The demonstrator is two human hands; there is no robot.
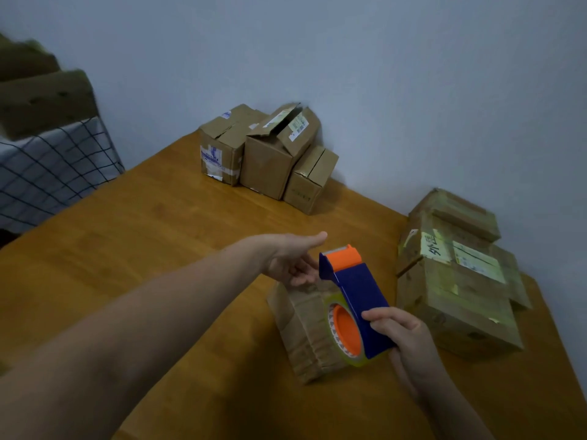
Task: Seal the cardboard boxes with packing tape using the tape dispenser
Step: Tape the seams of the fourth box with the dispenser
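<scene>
Blue tape dispenser (357, 289), gripped by the right hand (409, 342), sat over the cardboard box (305, 335). Left hand (290, 262) touched it, fingers relaxed.

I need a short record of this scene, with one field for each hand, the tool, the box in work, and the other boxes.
box: small, lying on the table
dispenser: blue and orange, tape roll loaded, held over the box
right hand: grips the dispenser's handle
left hand: at the box's far end, thumb straight; grip unclear
back boxes: three at the rear of the table, middle one's flaps ajar
right boxes: labelled pile at the table's right
</scene>
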